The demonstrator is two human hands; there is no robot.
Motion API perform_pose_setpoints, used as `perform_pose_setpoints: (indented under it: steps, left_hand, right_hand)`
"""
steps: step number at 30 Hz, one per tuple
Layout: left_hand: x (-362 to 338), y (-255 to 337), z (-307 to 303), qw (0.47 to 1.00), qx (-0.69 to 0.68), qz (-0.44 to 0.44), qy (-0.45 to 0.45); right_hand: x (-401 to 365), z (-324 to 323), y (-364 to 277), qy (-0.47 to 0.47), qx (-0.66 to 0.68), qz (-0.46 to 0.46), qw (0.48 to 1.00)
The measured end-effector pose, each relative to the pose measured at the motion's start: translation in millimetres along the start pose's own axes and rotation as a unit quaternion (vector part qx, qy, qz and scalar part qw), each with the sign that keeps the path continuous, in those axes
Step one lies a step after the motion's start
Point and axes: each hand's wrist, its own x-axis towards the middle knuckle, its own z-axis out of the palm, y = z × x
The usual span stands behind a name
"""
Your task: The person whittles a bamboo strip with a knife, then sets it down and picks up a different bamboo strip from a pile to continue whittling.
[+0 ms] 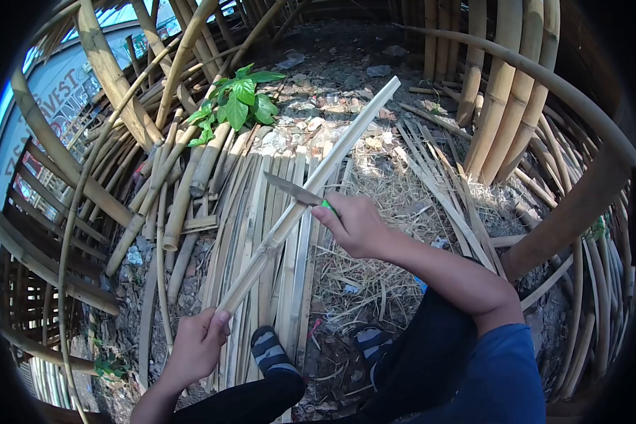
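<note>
A long split bamboo strip [283, 226] slants from lower left to upper right, its pale inner side showing. My left hand [198, 343] is closed round its lower end. Fingers wrapped round a green handle, my right hand [357, 222] holds a knife [290, 187]. The blade points left and lies across the strip at about mid-length. Below the strip, many flat bamboo slats [268, 283] lie side by side on the ground.
Bamboo poles [184, 184] lie at the left near a leafy green plant [239, 99]. Upright poles [505, 99] stand at the back right. More slats [445, 191] and shavings [374, 275] cover the ground at the right. My striped sandals [272, 352] are below.
</note>
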Motion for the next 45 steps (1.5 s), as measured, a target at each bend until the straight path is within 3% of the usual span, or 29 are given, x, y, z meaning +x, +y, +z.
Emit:
perform_pose_setpoints:
  steps: [2, 13, 20, 36, 45]
  left_hand:
    - [-0.4, 0.7, 2.4, 0.994, -0.088, -0.048, -0.035]
    - [-6.4, 10.5, 3.7, 0.996, -0.057, -0.033, -0.051]
    - [-6.3, 5.7, 4.8, 0.997, -0.045, -0.028, -0.057]
    - [-5.0, 2.8, 9.5, 0.997, -0.042, -0.053, -0.048]
    - [-10.4, 0.3, 10.9, 0.998, -0.004, -0.025, -0.058]
  right_hand:
    - [2.1, 4.9, 0.6, 0.008, -0.002, 0.002, 1.0]
    - [-0.8, -6.3, 72.1, 0.0, -0.008, 0.03, 1.0]
    - [1.0, -6.2, 105.9, 0.004, -0.06, -0.037, 0.997]
    - [-0.2, -19.6, 135.1, -0.009, -0.167, -0.046, 0.985]
    - [-11.4, -32.2, 151.6, -0.02, -0.218, -0.047, 0.975]
